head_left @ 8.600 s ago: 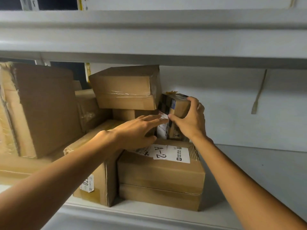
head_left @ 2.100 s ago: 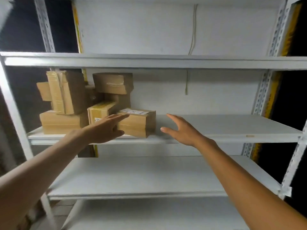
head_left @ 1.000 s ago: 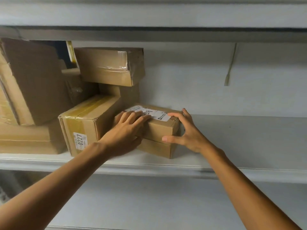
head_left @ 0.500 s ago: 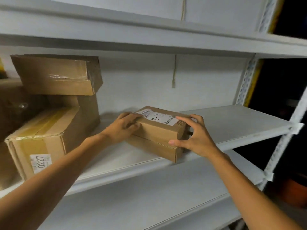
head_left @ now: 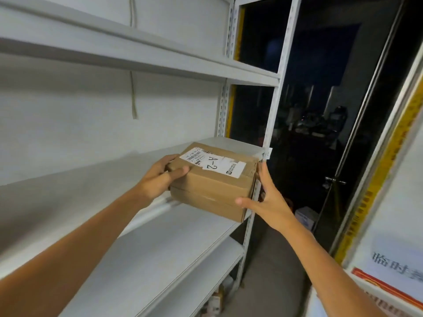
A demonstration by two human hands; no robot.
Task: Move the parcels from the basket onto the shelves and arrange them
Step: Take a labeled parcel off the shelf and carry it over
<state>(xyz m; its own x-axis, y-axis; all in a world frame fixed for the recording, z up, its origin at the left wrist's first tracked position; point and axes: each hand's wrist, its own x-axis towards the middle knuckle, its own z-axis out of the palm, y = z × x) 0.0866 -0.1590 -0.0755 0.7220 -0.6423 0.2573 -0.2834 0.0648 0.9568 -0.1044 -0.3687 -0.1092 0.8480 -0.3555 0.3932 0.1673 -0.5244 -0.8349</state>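
Note:
A brown cardboard parcel [head_left: 212,188] with a white label marked "A-2" is held between both hands at the right end of the middle white shelf [head_left: 91,179]. Its near corner juts past the shelf's front edge. My left hand [head_left: 160,177] grips its left end, thumb curled over the top edge. My right hand [head_left: 263,197] lies flat against its right end, fingers straight and thumb along the lower front corner. The basket is out of view.
A white perforated upright [head_left: 272,124] stands right behind the parcel's right end. More white shelves run above [head_left: 137,56] and below [head_left: 171,248]. A dark room and a door handle [head_left: 334,180] lie to the right, and a small white box [head_left: 305,217] sits on the floor.
The A-2 parcel has moved right along the shelf, away from the stacked boxes, which have left the view. Both hands stayed at its ends, and my view has swung right.

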